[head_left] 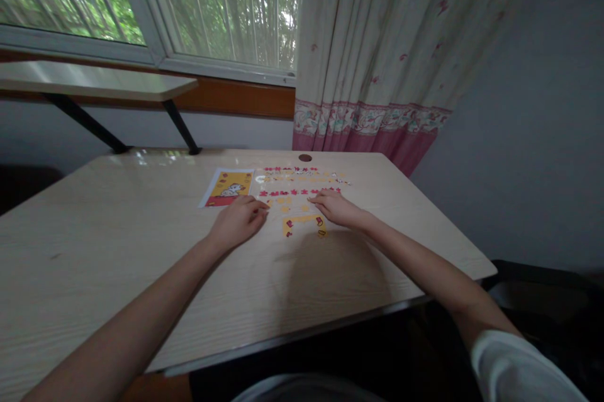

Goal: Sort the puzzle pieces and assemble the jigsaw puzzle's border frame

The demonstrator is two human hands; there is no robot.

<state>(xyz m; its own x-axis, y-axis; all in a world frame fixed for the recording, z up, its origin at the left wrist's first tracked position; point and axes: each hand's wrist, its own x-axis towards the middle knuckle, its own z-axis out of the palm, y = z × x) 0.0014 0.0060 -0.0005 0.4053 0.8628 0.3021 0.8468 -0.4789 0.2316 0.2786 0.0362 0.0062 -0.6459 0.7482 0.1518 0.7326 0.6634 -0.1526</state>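
Jigsaw pieces lie spread on a light wooden table [117, 251]. A joined yellow strip of pieces [304, 224] sits between my hands. Rows of loose red and yellow pieces [299, 190] lie just beyond it. My left hand [238, 221] rests on the table with fingers curled, its fingertips at a loose yellow piece. My right hand [336, 207] lies palm down, fingers pinched toward a piece in the row; I cannot make out what is under them. A yellow reference picture [227, 187] with a cartoon figure lies left of the pieces.
A round cable hole [305, 157] is at the table's far edge. Behind stand a window [189, 5], a wall shelf on black brackets [94, 81] and a pink-hemmed curtain [377, 75]. The table's right corner [486, 267] is close to my right arm.
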